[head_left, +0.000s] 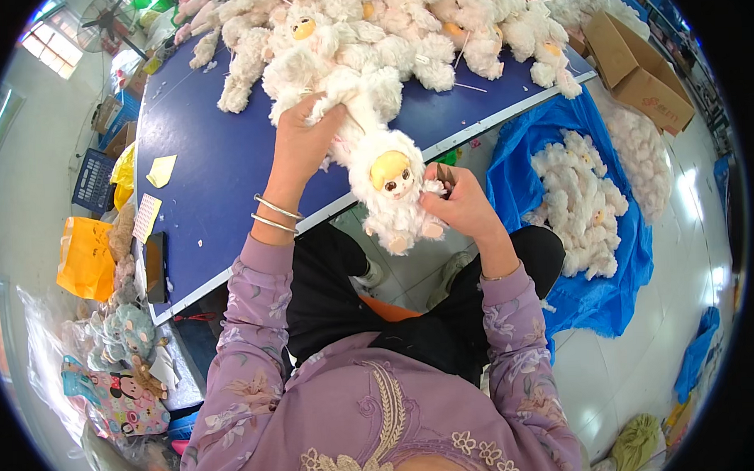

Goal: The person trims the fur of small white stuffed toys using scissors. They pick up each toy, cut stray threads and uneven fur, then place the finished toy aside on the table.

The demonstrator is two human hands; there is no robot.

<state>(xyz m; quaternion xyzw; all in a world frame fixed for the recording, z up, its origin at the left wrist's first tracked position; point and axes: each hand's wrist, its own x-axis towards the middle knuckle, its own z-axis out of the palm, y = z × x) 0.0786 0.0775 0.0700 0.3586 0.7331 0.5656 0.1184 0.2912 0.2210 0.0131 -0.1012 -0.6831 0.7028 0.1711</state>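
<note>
A white fluffy plush doll (379, 202) with a yellow-fringed face hangs over the table's front edge, its feet lowest. Above its head, my left hand (305, 137) is closed on white plush fur; where this doll ends and the pile begins is hard to make out. My right hand (463, 201) is closed beside the doll's arm, fingers touching its fur. Between thumb and fingers shows a small dark pointed tool that looks like thread snips (445, 177), mostly hidden in the palm.
More white plush dolls (436, 34) heap along the back of the blue table (200, 175). To the right, a blue plastic sack (591, 307) holds several dolls, with a cardboard box (645, 77) beyond. An orange bag (85, 261) and other plush toys (121, 334) crowd the left side.
</note>
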